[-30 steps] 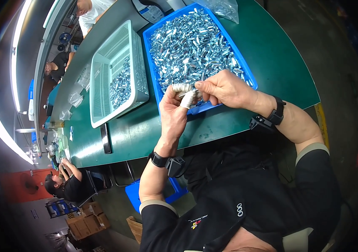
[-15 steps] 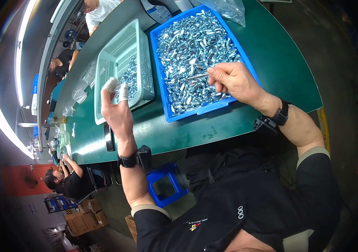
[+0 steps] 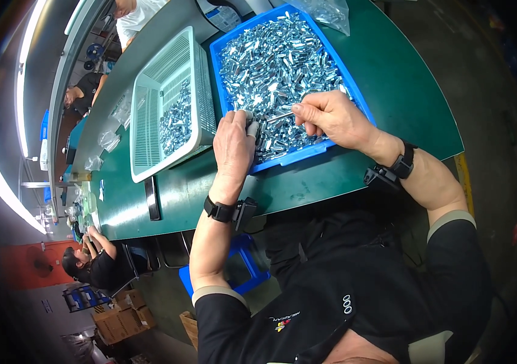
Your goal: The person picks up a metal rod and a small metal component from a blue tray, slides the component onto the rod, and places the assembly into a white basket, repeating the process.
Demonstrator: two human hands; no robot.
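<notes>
I log: right hand (image 3: 331, 119) pinching a thin rod (image 3: 281, 115); left hand (image 3: 234, 144), grip unclear. Judged partway: green basket (image 3: 204, 100) part-filled, blue tray (image 3: 289, 159) heaped with metal parts (image 3: 280, 67).

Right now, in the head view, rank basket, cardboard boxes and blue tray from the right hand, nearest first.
1. Blue tray, under the right hand.
2. Basket, left of the tray.
3. Cardboard boxes, far lower left.
</notes>
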